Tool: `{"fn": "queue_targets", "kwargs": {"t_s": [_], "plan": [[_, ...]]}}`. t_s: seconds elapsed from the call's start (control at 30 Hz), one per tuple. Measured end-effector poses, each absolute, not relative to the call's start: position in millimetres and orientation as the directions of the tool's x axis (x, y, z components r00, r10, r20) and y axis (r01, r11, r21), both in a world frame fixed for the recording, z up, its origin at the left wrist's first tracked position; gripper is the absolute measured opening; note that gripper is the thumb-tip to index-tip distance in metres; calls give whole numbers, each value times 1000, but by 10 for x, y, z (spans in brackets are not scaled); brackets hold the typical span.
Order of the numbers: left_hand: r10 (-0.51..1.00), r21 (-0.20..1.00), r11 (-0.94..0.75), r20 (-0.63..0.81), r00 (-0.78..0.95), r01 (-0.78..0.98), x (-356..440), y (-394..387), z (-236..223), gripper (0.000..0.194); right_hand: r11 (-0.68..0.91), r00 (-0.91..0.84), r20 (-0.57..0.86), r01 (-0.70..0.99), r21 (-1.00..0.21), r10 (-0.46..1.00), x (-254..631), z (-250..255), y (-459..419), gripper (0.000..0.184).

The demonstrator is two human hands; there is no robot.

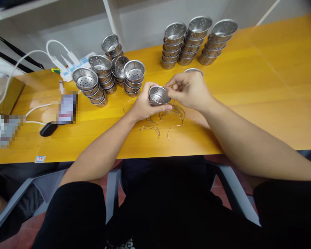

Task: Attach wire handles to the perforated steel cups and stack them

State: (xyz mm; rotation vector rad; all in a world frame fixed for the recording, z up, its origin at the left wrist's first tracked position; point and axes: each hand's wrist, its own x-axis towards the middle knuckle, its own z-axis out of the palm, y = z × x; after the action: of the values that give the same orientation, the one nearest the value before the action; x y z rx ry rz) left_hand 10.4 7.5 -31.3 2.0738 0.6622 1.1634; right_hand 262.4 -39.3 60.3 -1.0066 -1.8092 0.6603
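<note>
My left hand [144, 103] is closed around a small perforated metal cup [159, 97], tilted so that its open top faces me. At the cup's right rim, my right hand [188, 88] pinches a thin wire between thumb and forefinger, mostly hidden by the fingers. Several loose curved wires [172, 113] lie on the table below the cup. Three more bent wires [150, 128] rest nearer to me. Behind my right hand shows the rim of another metal cup [194, 70].
Stacks of similar cups stand at the left [85, 81] and the back right [173, 38] of the yellow table [261, 103]. Farther left are a phone [66, 108], a black object [48, 129], and a power strip [76, 65] with white cables. Part of another person shows at lower left.
</note>
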Motion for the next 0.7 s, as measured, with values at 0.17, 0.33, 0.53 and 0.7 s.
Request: {"fn": "queue_targets", "kwargs": {"t_s": [0.17, 0.33, 0.53, 0.7], "plan": [[689, 735, -668, 550, 472, 119, 100, 55, -295, 116, 519, -250, 456, 359, -776, 855, 2622, 573, -382, 30], [705, 744, -654, 534, 467, 137, 113, 17, -274, 114, 507, -241, 447, 371, -778, 862, 2629, 554, -369, 17], [745, 770, -617, 505, 435, 163, 171, -88, -200, 115, 487, -224, 435, 318, -814, 872, 2565, 562, -382, 26], [792, 840, -529, 439, 424, 118, 182, -168, -91, 106, 507, -275, 445, 220, -834, 852, 2543, 657, -447, 27]]}}
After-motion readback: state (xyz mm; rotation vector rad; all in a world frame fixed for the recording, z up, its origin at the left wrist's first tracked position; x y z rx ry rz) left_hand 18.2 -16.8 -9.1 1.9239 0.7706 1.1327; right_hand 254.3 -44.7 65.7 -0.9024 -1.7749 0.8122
